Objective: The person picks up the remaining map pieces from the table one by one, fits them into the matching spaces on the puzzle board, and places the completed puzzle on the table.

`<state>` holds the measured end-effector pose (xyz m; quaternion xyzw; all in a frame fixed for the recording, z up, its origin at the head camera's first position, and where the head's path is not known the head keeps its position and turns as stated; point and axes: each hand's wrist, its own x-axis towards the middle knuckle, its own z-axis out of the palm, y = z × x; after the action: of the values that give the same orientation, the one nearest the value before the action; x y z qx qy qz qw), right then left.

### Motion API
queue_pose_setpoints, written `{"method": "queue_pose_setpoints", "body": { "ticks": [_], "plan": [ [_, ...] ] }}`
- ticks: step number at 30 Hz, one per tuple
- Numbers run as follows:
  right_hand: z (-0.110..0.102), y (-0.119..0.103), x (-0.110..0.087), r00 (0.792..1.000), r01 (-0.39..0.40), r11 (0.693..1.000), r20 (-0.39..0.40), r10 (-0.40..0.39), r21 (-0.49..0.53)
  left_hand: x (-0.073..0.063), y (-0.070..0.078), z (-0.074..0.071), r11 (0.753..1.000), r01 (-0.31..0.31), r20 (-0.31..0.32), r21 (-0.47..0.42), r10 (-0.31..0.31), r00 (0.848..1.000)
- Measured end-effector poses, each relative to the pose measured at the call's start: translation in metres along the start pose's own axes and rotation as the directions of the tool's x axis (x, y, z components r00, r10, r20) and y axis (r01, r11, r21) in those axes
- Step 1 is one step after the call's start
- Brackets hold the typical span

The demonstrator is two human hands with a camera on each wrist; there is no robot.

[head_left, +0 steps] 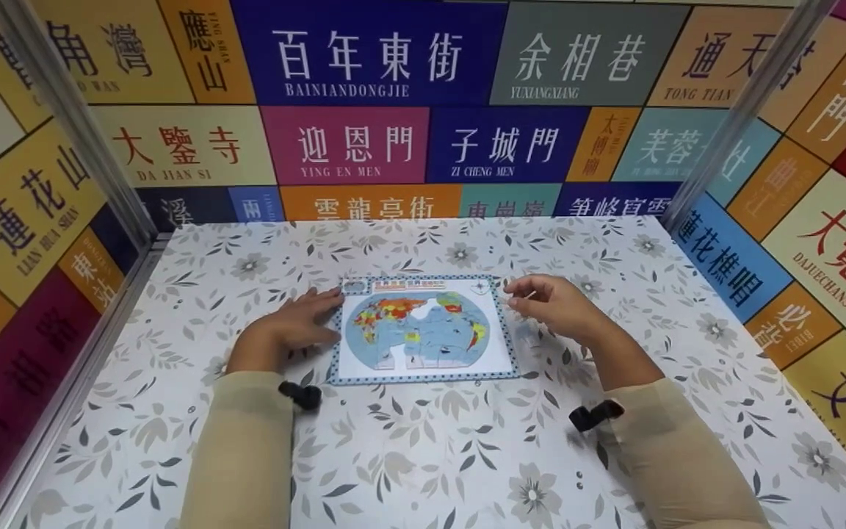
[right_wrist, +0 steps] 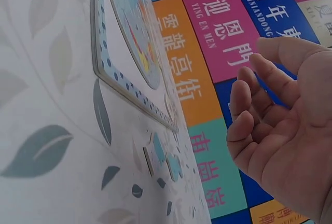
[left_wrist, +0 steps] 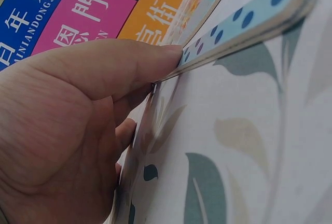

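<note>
A world map puzzle (head_left: 430,338) lies flat on the table in a light blue dotted frame. White patches show in the map at its upper middle and along the bottom. At the puzzle's left edge is my left hand (head_left: 294,321), its fingers stretched forward on the table. In the left wrist view the thumb (left_wrist: 155,58) rests against the dotted rim. My right hand (head_left: 557,305) hovers off the puzzle's upper right side, fingers loosely bent with nothing between them. Below it in the right wrist view, loose jigsaw pieces (right_wrist: 155,154) lie beside the frame.
A white tablecloth (head_left: 423,455) with grey leaves and flowers covers the table. Panels (head_left: 364,51) with large Chinese characters stand at the back and both sides. Black wrist devices (head_left: 595,416) sit at both cuffs.
</note>
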<state>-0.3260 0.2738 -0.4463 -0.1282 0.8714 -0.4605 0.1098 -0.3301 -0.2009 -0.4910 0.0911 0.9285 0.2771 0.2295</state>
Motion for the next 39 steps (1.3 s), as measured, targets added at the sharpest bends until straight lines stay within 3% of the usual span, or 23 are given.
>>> {"method": "queue_pose_setpoints", "body": {
  "ticks": [10, 18, 22, 29, 39],
  "plan": [
    [-0.012, 0.016, 0.000, 0.999, -0.036, 0.999, -0.001, 0.036, -0.019, -0.001, 0.000, 0.000, 1.000, 0.013, -0.008, -0.024, -0.013, 1.000],
    [-0.022, 0.040, 0.001, 0.990, -0.025, 0.999, 0.135, 0.031, -0.040, -0.001, 0.000, 0.000, 0.999, 0.022, 0.003, -0.025, -0.022, 1.000],
    [-0.024, 0.049, 0.002, 0.984, -0.018, 0.995, 0.174, 0.035, -0.102, -0.001, 0.000, 0.000, 0.999, 0.035, 0.003, -0.040, -0.035, 0.999],
    [-0.020, 0.053, 0.002, 0.975, -0.092, 0.974, 0.182, 0.130, -0.207, 0.000, -0.001, 0.001, 1.000, -0.002, 0.000, -0.007, 0.002, 1.000],
    [-0.017, 0.056, 0.005, 0.975, -0.002, 0.962, 0.212, 0.062, -0.273, 0.000, 0.002, 0.000, 1.000, 0.003, 0.001, 0.006, -0.003, 1.000]
  ]
}}
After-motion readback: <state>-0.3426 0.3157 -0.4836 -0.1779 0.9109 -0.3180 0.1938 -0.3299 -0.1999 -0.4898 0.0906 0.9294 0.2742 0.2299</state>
